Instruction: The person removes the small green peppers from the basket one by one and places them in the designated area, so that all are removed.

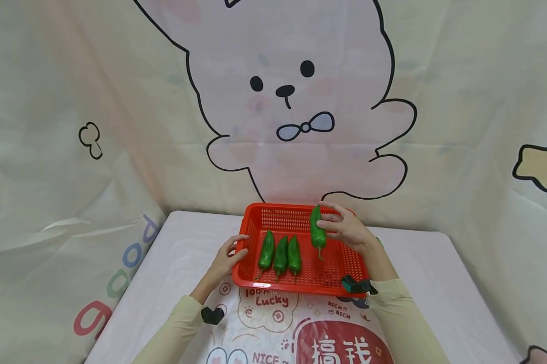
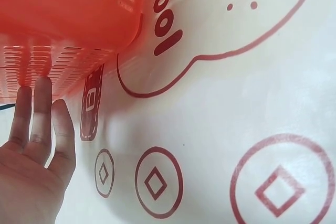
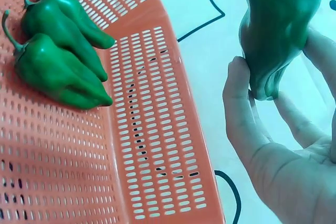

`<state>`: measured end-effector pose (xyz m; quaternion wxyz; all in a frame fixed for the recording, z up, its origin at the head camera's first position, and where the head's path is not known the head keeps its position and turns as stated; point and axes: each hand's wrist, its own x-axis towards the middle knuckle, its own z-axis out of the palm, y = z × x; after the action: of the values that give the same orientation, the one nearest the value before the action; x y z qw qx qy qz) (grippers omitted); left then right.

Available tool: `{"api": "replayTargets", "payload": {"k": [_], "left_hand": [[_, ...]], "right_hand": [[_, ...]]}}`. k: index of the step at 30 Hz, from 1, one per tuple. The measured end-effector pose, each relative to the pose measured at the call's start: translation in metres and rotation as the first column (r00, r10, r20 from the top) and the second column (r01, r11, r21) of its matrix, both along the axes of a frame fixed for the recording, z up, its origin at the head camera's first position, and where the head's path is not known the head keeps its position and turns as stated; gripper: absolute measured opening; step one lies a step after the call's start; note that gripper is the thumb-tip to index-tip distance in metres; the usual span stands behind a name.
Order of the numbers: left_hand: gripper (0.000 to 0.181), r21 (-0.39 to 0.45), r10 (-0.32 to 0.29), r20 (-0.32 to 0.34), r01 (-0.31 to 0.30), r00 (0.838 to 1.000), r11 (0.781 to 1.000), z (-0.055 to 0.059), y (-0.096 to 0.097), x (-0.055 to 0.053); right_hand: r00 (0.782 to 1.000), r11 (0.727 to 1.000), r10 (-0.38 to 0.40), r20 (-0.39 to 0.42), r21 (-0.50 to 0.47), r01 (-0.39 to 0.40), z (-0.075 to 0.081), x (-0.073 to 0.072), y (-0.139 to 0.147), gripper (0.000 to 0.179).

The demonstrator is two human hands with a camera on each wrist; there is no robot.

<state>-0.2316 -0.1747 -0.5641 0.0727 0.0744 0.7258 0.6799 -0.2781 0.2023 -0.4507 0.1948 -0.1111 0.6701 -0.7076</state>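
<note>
My right hand (image 1: 346, 228) holds a green pepper (image 1: 317, 227) upright between thumb and fingers, stem end down, over the right part of a red basket (image 1: 301, 290). In the right wrist view this pepper (image 3: 278, 30) shows close up, pinched at its narrow end. Three more green peppers lie side by side in the basket's left half: a left one (image 1: 266, 250), a middle one (image 1: 281, 255) and a right one (image 1: 294, 255). My left hand (image 1: 225, 258) grips the basket's left rim. Its fingers (image 2: 42, 111) reach up against the slotted outer wall in the left wrist view.
The basket stands on a white table (image 1: 419, 268) with a printed cover (image 1: 269, 323) in front. Behind rises a cloth backdrop (image 1: 301, 167) with a cartoon bear. A dark wrist strap (image 1: 357, 285) sits by the basket's front right corner.
</note>
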Motion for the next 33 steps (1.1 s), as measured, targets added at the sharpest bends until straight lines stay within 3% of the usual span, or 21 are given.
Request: {"api": "replayTargets", "payload": {"k": [21, 33], "left_hand": [[0.044, -0.027, 0.028, 0.014, -0.027, 1.0, 0.999, 0.002, 0.0, 0.002], [0.045, 0.011, -0.007, 0.003, 0.007, 1.0, 1.0, 0.002, 0.0, 0.002]], "right_hand": [[0.999, 1.0, 0.023, -0.049, -0.007, -0.023, 0.0, 0.025, 0.045, 0.073], [0.997, 0.999, 0.0, -0.08, 0.038, 0.003, -0.006, 0.044, 0.081, 0.067]]}}
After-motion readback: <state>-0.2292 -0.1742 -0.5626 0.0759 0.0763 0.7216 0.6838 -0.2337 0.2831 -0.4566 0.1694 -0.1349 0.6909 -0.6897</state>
